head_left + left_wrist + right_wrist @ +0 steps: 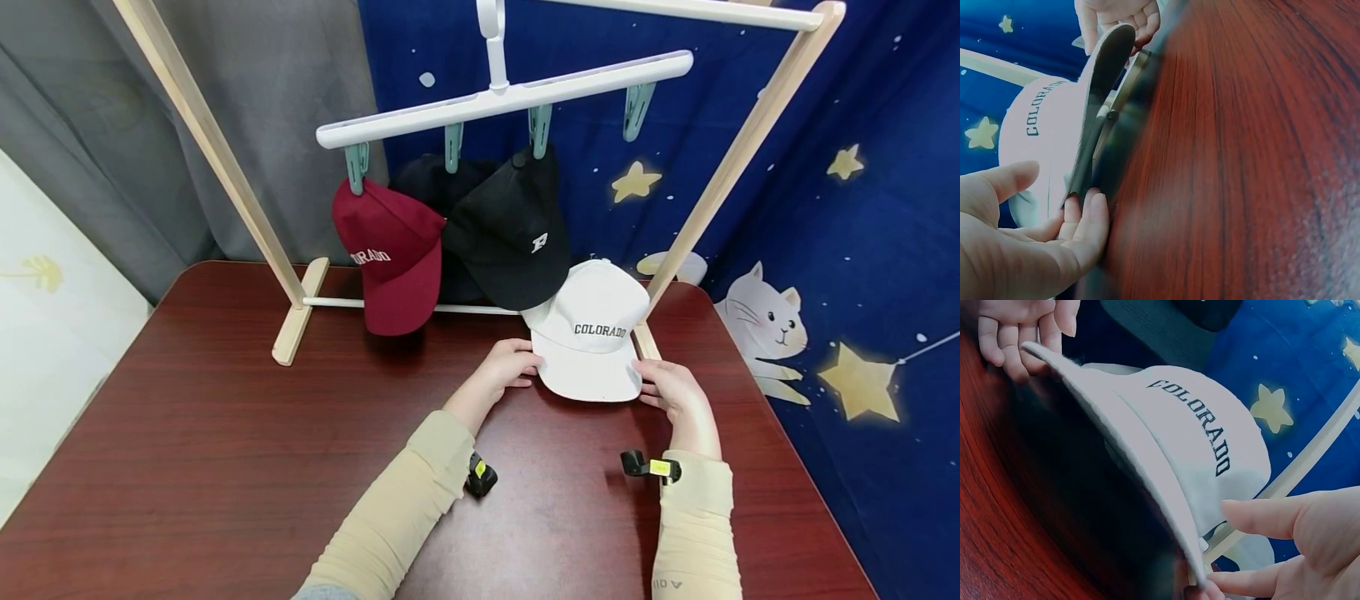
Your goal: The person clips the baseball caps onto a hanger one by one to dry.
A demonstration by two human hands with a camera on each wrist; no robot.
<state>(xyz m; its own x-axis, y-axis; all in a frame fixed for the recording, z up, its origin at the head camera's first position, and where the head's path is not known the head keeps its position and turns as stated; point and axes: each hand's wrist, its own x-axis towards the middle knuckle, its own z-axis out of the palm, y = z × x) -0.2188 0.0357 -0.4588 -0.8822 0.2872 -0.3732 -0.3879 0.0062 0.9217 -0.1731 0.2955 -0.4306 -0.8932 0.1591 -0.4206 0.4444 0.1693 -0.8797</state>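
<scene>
A white cap [592, 367] lettered COLORADO is held low between both hands in the head view, its brim toward the person. At the brim's left edge, my left hand [512, 364] has fingertips under the rim, its thumb above and apart in the left wrist view [1041, 244]. My right hand [675, 390] holds the opposite brim corner, thumb by the crown and fingers at the edge in the right wrist view [1310, 537]. In the left wrist view, the brim's dark underside [1105, 69] stands tilted up from the tabletop.
A white hanger bar [495, 102] with teal clips hangs from a wooden rack [720, 175]. A maroon cap [397, 250], a black cap [510, 233] and a dark cap [420, 179] hang there. The right-end clip [638, 111] holds nothing. The reddish-brown table [225, 467] lies below.
</scene>
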